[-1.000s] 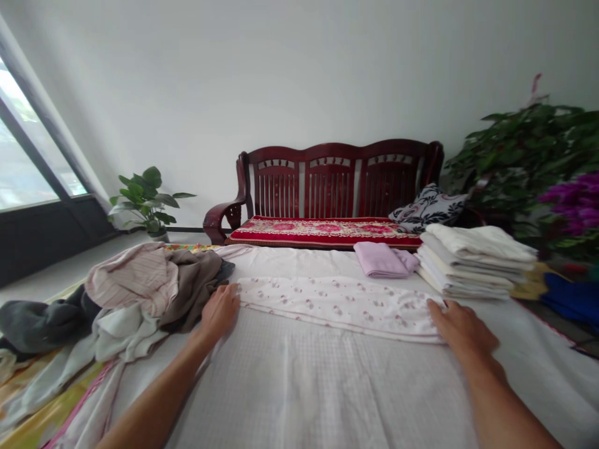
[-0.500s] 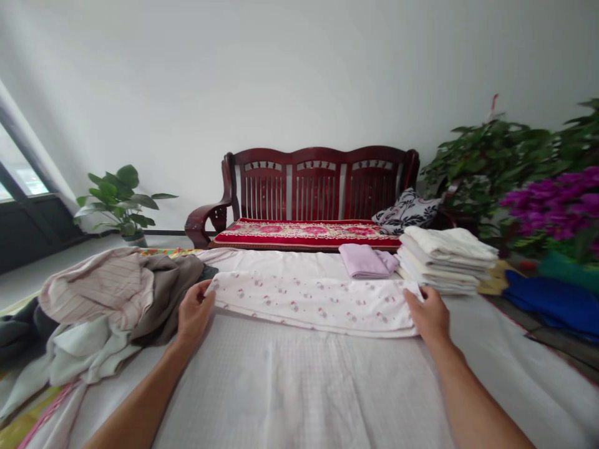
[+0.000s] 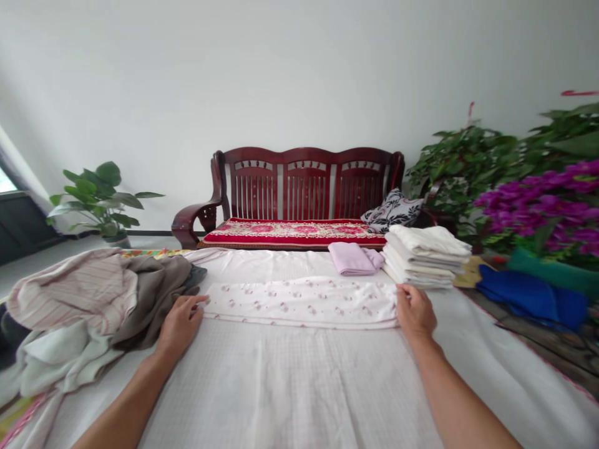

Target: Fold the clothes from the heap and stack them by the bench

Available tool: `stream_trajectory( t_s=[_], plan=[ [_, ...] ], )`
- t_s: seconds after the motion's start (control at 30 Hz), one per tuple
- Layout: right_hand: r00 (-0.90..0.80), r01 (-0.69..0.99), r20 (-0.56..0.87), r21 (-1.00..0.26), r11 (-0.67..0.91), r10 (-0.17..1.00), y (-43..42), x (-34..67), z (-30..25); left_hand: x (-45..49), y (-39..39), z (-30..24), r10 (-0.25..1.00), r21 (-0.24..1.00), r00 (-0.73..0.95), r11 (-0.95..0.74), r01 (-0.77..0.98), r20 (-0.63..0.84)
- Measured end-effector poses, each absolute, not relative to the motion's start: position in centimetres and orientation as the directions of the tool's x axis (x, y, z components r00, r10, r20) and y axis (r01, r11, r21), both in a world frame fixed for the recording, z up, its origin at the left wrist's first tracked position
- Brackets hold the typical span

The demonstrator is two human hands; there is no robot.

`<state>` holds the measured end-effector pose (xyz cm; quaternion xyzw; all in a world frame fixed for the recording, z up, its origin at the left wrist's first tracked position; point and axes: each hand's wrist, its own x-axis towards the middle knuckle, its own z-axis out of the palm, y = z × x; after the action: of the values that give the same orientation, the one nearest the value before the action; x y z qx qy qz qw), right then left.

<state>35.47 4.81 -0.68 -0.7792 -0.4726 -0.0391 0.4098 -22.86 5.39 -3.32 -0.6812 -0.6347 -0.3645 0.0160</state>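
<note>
A white cloth (image 3: pixel 299 302) with small reddish and grey prints lies folded into a long strip, stretched from side to side on the white sheet (image 3: pixel 299 386). At its left end is my left hand (image 3: pixel 184 318), fingers extended and apart, the tips touching the edge. My right hand (image 3: pixel 416 313) has its fingers curled together at the right end, pinching the corner. Just behind the strip sits a folded lilac cloth (image 3: pixel 352 259). To the right of that rises a stack of folded white cloths (image 3: pixel 423 257).
A loose heap of clothes, with a striped pinkish garment (image 3: pixel 70 290) and a brown one (image 3: pixel 152 293), lies on the left. Beyond the sheet stands a dark red wooden bench (image 3: pixel 306 187) with a patterned cushion (image 3: pixel 392 211). Blue fabric (image 3: pixel 531 296) and purple flowers (image 3: pixel 547 202) are at right.
The cloth strip has been lowered flat onto the sheet. My left fingers have loosened from a pinch and spread out. The view has turned slightly right.
</note>
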Motion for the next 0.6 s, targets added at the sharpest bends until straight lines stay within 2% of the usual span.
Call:
stream_trajectory(
  t_s=[0.1,0.23,0.43,0.6],
  plan=[
    [0.519,0.762,0.444,-0.628,-0.159,0.731,4.2,36.2,-0.9,-23.0,5.5,-3.4,0.856,0.451,-0.086,-0.181,0.874,0.51],
    [0.615,0.69,0.365,-0.678,-0.252,0.699,2.7,37.3,-1.1,-23.2,5.8,-3.7,0.866,0.461,-0.082,-0.181,0.869,0.494],
    [0.589,0.746,0.205,-0.511,-0.427,0.782,1.8,36.6,-0.4,-23.3,5.8,-3.7,0.861,0.498,-0.187,-0.086,0.863,0.472],
    [0.588,0.738,0.203,-0.531,-0.417,0.783,2.1,36.6,-0.5,-22.6,5.4,-2.8,0.872,0.437,-0.16,-0.067,0.897,0.462]
  ],
)
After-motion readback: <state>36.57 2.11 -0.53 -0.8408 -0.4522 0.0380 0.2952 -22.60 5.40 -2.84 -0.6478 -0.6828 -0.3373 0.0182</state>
